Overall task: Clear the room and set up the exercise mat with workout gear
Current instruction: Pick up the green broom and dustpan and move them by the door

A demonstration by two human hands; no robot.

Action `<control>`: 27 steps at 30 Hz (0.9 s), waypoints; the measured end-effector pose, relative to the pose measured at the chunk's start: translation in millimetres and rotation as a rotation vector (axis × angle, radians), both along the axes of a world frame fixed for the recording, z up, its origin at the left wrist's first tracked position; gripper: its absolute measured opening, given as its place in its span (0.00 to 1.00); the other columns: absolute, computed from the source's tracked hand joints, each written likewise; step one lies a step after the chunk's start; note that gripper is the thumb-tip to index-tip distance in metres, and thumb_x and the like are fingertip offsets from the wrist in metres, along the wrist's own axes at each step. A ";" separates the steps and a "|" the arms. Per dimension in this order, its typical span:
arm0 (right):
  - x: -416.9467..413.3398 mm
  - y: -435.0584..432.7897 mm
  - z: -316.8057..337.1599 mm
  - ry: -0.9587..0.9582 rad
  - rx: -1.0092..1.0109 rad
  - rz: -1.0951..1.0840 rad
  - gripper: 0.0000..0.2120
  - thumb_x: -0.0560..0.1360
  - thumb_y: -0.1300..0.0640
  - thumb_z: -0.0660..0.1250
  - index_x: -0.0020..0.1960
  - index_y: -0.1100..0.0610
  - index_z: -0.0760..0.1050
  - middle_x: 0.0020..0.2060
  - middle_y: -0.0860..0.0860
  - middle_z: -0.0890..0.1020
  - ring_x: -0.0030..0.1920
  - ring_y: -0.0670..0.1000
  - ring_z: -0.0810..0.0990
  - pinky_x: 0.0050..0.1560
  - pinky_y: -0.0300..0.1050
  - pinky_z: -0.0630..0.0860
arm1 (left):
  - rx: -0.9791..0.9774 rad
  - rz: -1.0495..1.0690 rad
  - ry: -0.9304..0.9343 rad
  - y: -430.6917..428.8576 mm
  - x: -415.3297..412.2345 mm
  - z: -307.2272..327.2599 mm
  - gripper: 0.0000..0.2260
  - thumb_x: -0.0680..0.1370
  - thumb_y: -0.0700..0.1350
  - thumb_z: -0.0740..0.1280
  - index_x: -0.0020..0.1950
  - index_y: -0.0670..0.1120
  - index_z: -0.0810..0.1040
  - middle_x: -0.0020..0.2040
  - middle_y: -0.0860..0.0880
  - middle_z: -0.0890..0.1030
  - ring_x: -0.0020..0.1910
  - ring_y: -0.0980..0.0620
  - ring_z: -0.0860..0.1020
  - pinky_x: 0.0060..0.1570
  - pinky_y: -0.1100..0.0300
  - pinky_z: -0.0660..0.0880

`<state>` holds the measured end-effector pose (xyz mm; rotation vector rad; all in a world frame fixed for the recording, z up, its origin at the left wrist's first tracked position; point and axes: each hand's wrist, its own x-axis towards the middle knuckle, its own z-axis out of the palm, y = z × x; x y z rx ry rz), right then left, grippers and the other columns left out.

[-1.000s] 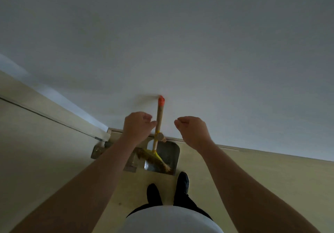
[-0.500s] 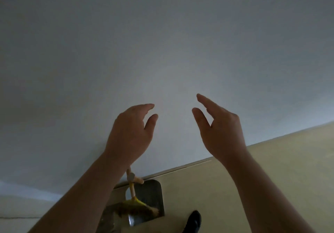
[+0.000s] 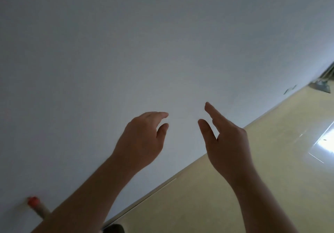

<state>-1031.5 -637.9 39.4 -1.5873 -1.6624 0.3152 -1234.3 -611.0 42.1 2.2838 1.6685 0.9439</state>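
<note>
My left hand (image 3: 142,140) and my right hand (image 3: 226,142) are both raised in front of a plain white wall, fingers relaxed and slightly spread, holding nothing. The broom handle (image 3: 37,206) with its red tip leans on the wall at the lower left, partly hidden behind my left forearm. No exercise mat or workout gear is in sight.
The white wall (image 3: 144,52) fills most of the view. A glossy yellow floor (image 3: 271,160) runs along the right, with a bright reflection. A grey object (image 3: 320,85) lies by the wall at the far right. A dark shoe tip (image 3: 113,228) shows at the bottom.
My left hand has let go of the broom handle, which now leans on the wall. Both hands opened and lifted. The view turned right, so broom and dustpan slid off to the lower left.
</note>
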 end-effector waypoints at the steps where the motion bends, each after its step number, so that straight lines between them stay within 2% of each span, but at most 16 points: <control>1: 26.4 5.4 -0.7 0.016 0.003 -0.020 0.23 0.82 0.47 0.63 0.76 0.48 0.69 0.64 0.43 0.81 0.62 0.38 0.73 0.51 0.15 0.62 | 0.004 -0.012 0.005 10.5 23.2 0.3 0.14 0.81 0.45 0.68 0.67 0.45 0.81 0.61 0.48 0.84 0.57 0.50 0.83 0.60 0.57 0.76; 4: 107.3 20.9 4.3 0.053 -0.034 -0.081 0.23 0.82 0.47 0.63 0.76 0.46 0.70 0.59 0.43 0.83 0.59 0.41 0.74 0.49 0.16 0.63 | 0.004 -0.024 -0.020 37.1 96.4 7.8 0.14 0.80 0.44 0.69 0.66 0.45 0.82 0.59 0.48 0.85 0.56 0.49 0.83 0.59 0.55 0.77; 7: 189.9 41.6 12.1 0.059 -0.012 -0.133 0.22 0.81 0.47 0.63 0.75 0.45 0.72 0.52 0.47 0.86 0.55 0.46 0.78 0.48 0.17 0.64 | 0.015 -0.056 -0.065 65.5 173.6 15.2 0.14 0.80 0.44 0.69 0.66 0.45 0.82 0.59 0.48 0.85 0.57 0.49 0.83 0.60 0.53 0.78; 9: 237.2 59.4 18.8 0.075 0.012 -0.173 0.21 0.81 0.47 0.64 0.73 0.45 0.73 0.51 0.47 0.87 0.54 0.47 0.79 0.49 0.16 0.64 | 0.025 -0.074 -0.085 86.7 222.8 19.2 0.14 0.80 0.44 0.69 0.66 0.45 0.82 0.59 0.48 0.85 0.57 0.50 0.83 0.61 0.52 0.78; 12: 299.1 90.4 27.4 0.081 0.044 -0.235 0.20 0.81 0.47 0.64 0.72 0.46 0.74 0.48 0.53 0.87 0.48 0.54 0.83 0.48 0.16 0.64 | 0.024 -0.128 -0.117 122.1 297.7 26.2 0.14 0.81 0.45 0.68 0.66 0.45 0.81 0.61 0.49 0.84 0.58 0.51 0.83 0.62 0.50 0.78; 16: 370.2 135.7 27.6 0.096 0.099 -0.295 0.21 0.81 0.47 0.64 0.73 0.47 0.74 0.51 0.51 0.87 0.50 0.52 0.83 0.49 0.16 0.64 | 0.025 -0.214 -0.143 175.2 380.4 31.7 0.14 0.81 0.46 0.68 0.67 0.46 0.81 0.61 0.50 0.84 0.59 0.52 0.82 0.63 0.49 0.78; 20: 442.0 189.8 17.6 0.106 0.110 -0.366 0.21 0.80 0.46 0.64 0.73 0.45 0.73 0.61 0.44 0.83 0.62 0.43 0.80 0.54 0.15 0.62 | 0.054 -0.293 -0.162 249.2 456.7 25.7 0.14 0.81 0.45 0.68 0.66 0.46 0.81 0.61 0.50 0.84 0.58 0.52 0.83 0.62 0.51 0.78; 27: 575.6 299.2 14.6 0.043 0.115 -0.570 0.20 0.80 0.48 0.65 0.72 0.47 0.75 0.59 0.46 0.84 0.60 0.45 0.83 0.55 0.16 0.63 | -0.024 -0.488 -0.188 398.3 606.1 15.2 0.14 0.81 0.46 0.69 0.66 0.46 0.82 0.60 0.51 0.85 0.57 0.55 0.83 0.61 0.52 0.79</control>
